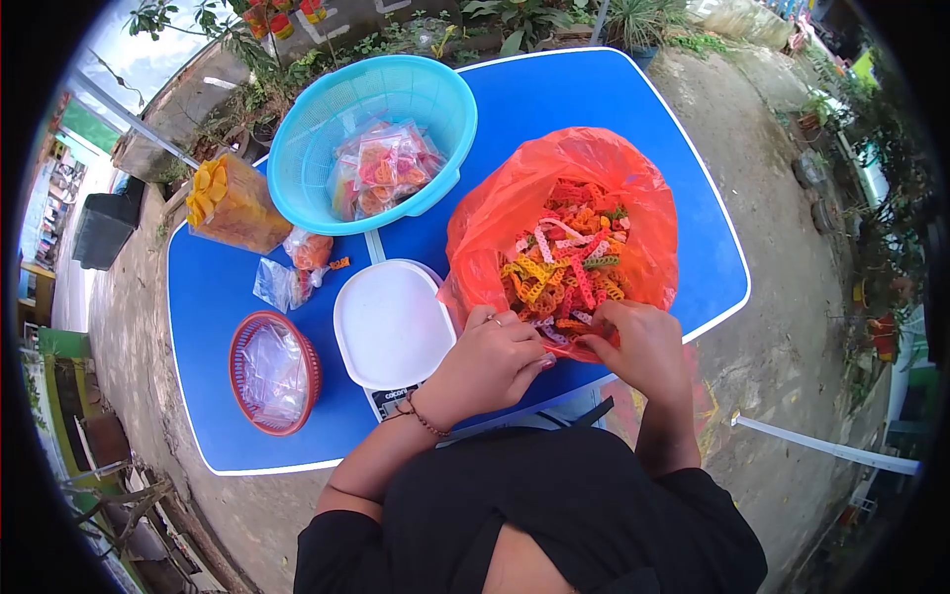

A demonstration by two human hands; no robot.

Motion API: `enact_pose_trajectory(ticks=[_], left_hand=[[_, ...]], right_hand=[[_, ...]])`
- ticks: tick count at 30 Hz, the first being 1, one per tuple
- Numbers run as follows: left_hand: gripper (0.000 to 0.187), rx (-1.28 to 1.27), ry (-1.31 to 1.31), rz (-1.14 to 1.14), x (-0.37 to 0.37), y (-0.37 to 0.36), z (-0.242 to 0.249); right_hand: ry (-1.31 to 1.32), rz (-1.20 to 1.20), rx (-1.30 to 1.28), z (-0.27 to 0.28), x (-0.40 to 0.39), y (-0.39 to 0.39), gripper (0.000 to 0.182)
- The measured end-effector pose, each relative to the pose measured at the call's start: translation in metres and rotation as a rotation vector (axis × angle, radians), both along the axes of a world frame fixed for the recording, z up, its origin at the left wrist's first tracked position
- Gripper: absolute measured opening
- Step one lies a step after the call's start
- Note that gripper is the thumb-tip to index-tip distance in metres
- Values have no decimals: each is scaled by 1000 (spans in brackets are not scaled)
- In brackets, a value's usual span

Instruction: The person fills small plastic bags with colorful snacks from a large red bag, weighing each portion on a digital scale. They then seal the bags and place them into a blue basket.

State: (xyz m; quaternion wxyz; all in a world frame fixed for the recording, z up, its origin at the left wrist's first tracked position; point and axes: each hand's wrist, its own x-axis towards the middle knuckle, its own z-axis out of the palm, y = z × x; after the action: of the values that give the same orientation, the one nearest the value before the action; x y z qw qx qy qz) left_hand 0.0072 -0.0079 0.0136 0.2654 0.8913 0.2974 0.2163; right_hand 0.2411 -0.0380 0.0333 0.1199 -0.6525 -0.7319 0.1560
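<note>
A large red plastic bag (pixel 475 223) stands wide at the top on the table, filled with colourful ladder-patterned crackers (pixel 569 259) in yellow, orange, pink and green. On its near rim, my left hand (pixel 492 361) has its fingers closed around the plastic. My right hand (pixel 641 346) is curled over the near right part of the same rim, thumb and fingers pinching it beside the crackers. Left of the bag is a kitchen scale (pixel 388 401) with a white square tray (pixel 392 325) on top; my left wrist partly covers the scale's front.
On the blue table (pixel 683 228), a turquoise basket (pixel 297 148) holds several small packed bags (pixel 386 168). A red basket (pixel 315 361) contains clear plastic bags (pixel 272 371). Further left are a large pack of yellow chips (pixel 236 208) and small snack bags (pixel 282 282).
</note>
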Motion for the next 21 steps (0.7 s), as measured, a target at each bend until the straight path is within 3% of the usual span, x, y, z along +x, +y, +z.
enact_pose_trajectory(ticks=[2, 5, 8, 14, 19, 21], left_hand=[[12, 13, -7, 8, -1, 0, 0], [12, 29, -6, 12, -2, -1, 0], [8, 7, 13, 4, -5, -1, -1], [8, -32, -11, 7, -8, -1, -2], [8, -43, -29, 11, -7, 3, 4], [9, 7, -72, 17, -6, 5, 5]], right_hand=[[35, 11, 82, -1, -6, 9, 18], [9, 234, 295, -18, -13, 25, 21], [35, 300, 299, -16, -31, 31, 28], [73, 159, 341, -34, -17, 63, 32], [-73, -56, 462, -38, 5, 81, 31], [-121, -29, 510, -27, 3, 75, 30]])
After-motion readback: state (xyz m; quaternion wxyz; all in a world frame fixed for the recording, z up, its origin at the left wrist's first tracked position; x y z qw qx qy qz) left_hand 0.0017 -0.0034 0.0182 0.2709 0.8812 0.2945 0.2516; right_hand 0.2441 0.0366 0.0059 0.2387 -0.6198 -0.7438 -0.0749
